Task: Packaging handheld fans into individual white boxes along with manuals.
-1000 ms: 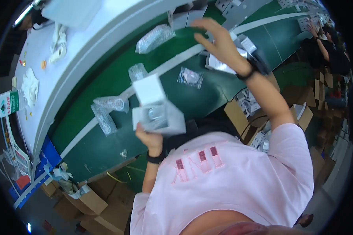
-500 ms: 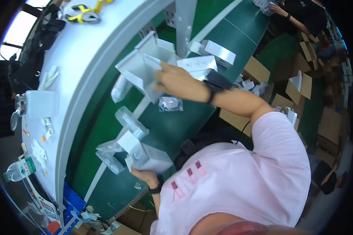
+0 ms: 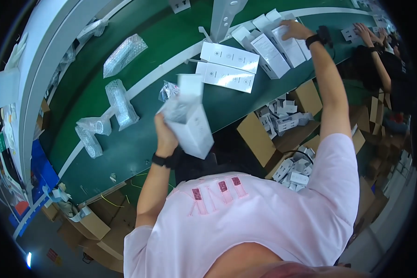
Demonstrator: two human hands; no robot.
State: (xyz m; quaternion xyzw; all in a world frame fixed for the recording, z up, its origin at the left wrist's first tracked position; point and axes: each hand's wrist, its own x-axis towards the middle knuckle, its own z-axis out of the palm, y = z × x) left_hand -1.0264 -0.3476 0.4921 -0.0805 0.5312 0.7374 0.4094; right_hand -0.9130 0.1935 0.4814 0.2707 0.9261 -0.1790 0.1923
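Observation:
My left hand (image 3: pixel 166 136) is closed around an open white carton (image 3: pixel 197 136), tilted just above the near edge of the green bench. Its top flap stands up, and a clear bubble-wrapped item (image 3: pixel 177 110) shows in its mouth. Far to the right, my right hand (image 3: pixel 295 30) has its fingers curled over the top of one upright white box (image 3: pixel 287 48); its fingertips are partly hidden. Beside that box stands another open white box (image 3: pixel 269 58) with raised flaps. Two closed white boxes (image 3: pixel 227 69) lie side by side between my hands.
Bubble-wrapped pieces (image 3: pixel 121 104) lie on the green bench (image 3: pixel 148 111) at left. A small clear bag (image 3: pixel 168 90) lies behind the held carton. A metal post (image 3: pixel 224 21) rises at the back. Cardboard boxes (image 3: pixel 259 141) of white packages stand below right. A co-worker's hands (image 3: pixel 363 34) are far right.
My right hand has left the open white tray-like box and reached right to the upright boxes. My left hand has lifted its carton off the bench. The whole view has shifted.

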